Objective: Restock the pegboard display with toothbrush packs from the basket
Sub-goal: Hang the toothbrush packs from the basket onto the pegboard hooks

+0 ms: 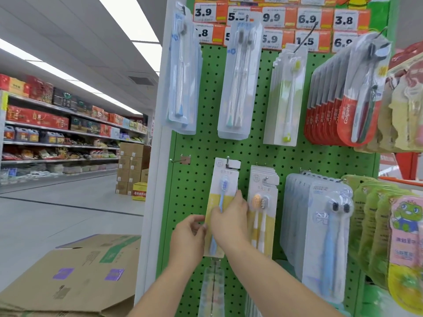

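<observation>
Two hands work on one toothbrush pack (223, 202), a flat card with a blue brush under a clear blister, hanging low on the green pegboard (251, 152). Its top hole sits at the hook (229, 162), though I cannot tell whether it is fully threaded on. The right hand (230, 221) pinches the pack at mid-height, fingers on its right edge and thumb on its face. The left hand (190, 234) grips the lower left edge with curled fingers.

Judging by its look, the pack is light and thin; the card should flex if squeezed, and the plastic blister is likely slippery. Holding it by the card edges, as here, seems wise, keeping the hole square to the hook. A neighbouring pack (262, 207) hangs just beside it. No basket is in view; a cardboard box (75, 275) lies lower left.
</observation>
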